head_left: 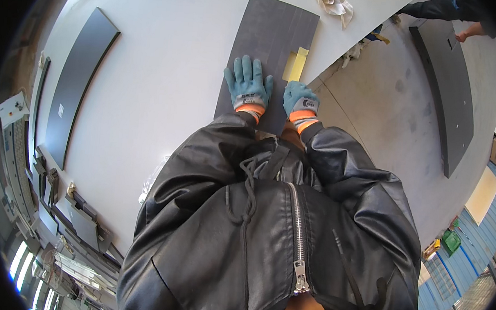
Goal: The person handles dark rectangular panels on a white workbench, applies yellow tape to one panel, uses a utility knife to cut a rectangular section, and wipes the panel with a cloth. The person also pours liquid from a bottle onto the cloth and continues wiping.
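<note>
While on panel [272, 31], left hand [248, 85] flat

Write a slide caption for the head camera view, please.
Gloved left hand flat on a dark panel, curled right hand at its edge beside a yellow strip; pale table beneath.

Right hand [302, 99]: fingers curled; I cannot tell whether they grip anything. Dark panel [272, 34]: near end partly covered by the left sleeve [208, 146]. Pale cloth [332, 4]: cut off at top. Co-worker [460, 10], upper right: head out of view. Lower-left clutter [78, 273]: too small, blurred to identify.
</note>
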A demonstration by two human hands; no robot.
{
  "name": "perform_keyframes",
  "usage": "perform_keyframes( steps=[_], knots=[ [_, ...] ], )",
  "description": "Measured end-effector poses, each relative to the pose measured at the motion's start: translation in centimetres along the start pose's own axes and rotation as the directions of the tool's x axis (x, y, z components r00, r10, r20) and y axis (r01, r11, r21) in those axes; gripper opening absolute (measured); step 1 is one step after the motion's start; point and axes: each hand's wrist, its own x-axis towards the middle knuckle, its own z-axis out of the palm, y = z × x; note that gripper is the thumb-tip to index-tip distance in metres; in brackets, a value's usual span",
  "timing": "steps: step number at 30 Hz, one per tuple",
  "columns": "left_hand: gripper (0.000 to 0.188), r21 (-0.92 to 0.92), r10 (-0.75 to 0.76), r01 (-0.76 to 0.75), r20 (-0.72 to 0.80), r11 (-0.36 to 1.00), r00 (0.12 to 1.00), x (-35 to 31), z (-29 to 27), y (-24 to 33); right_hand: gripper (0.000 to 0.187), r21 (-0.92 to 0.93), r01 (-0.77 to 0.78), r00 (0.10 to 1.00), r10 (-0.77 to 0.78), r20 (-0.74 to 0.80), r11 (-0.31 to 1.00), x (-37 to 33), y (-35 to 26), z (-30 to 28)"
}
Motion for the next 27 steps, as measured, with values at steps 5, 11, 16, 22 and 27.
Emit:
perform_keyframes(
  steps=[5,11,16,22,27],
  knots=[
    [0.058,-0.009,0.003,-0.003,-0.002,1.000,1.000,-0.1,0.0,0.1,0.025,-0.209,-0.059,0.997,0.070,0.043,0.976,0.6,-0.5,1.3],
    [0.058,-0.006,-0.011,0.012,0.012,1.000,1.000,-0.2,0.0,0.1,0.022,0.029,-0.047,0.999,0.047,0.002,0.998,1.0,0.7,2.0],
    [0.057,-0.011,-0.008,0.008,-0.009,1.000,1.000,-0.1,0.1,0.0,0.024,0.210,-0.001,0.999,0.008,-0.034,0.978,1.1,1.6,1.6],
    [0.056,-0.017,-0.011,0.011,-0.018,1.000,1.000,0.1,-0.2,0.3,0.027,0.732,-0.253,0.962,0.083,0.260,0.632,0.5,6.0,1.1],
    [0.056,-0.026,-0.003,0.002,-0.043,1.000,0.999,-0.1,0.2,-0.1,0.038,0.374,-0.051,0.997,0.027,0.068,0.926,-0.6,1.6,-2.7]
  ],
)
